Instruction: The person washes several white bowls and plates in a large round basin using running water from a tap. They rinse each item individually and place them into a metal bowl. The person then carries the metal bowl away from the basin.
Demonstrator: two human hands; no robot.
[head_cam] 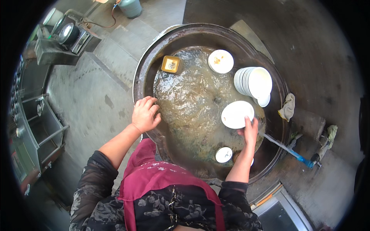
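My right hand point(249, 131) grips a white oval plate point(237, 114) by its near right edge, thumb on top, over the water in a large round dark basin point(274, 83). A small food speck shows on that plate. On the basin's left rim rests my left hand point(145, 114), palm down, holding nothing. Beyond the plate stands a leaning stack of white bowls point(254, 82), with a white spoon-like piece point(264, 100) against its near side. White dishes with food scraps point(220, 61) sit at the far side. Yellow square dishes point(171, 64) are stacked at the far left.
Water runs from a tap with a blue hose end point(303, 159) into the basin beside my right wrist. A small white dish point(223, 154) lies near my forearm, which partly hides brown stacked pieces. A cloth glove or rag point(287, 106) hangs on the right rim. A pot point(68, 33) stands far left.
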